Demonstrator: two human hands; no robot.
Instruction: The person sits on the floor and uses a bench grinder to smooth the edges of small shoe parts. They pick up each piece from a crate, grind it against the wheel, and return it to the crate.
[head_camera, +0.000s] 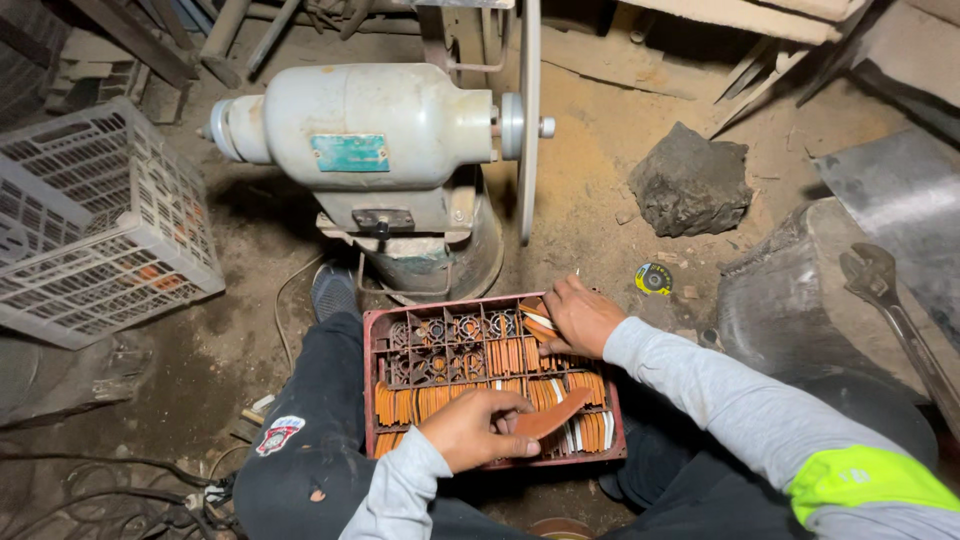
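From my head camera I look down at a red crate resting on my lap, its near half packed with orange pieces standing on edge in rows, its far left corner showing bare dark grid cells.

My left hand sits at the crate's near edge, fingers curled shut around one curved orange piece, which sticks out to the right over the packed rows, pinched between thumb and fingers.

My right hand lies at the crate's far right corner, fingers bent and half closed, tips pressed down among the pieces standing there; whether it actually grips one I cannot tell.

Beyond the crate's far edge stands a pale grinder with a thin disc on its right end. A white basket lies tilted on the dirt floor to the left. A dark rock sits on the floor past the right corner, a small yellow tape just beside my right hand, and a wrench rests on a dark drum at far right.
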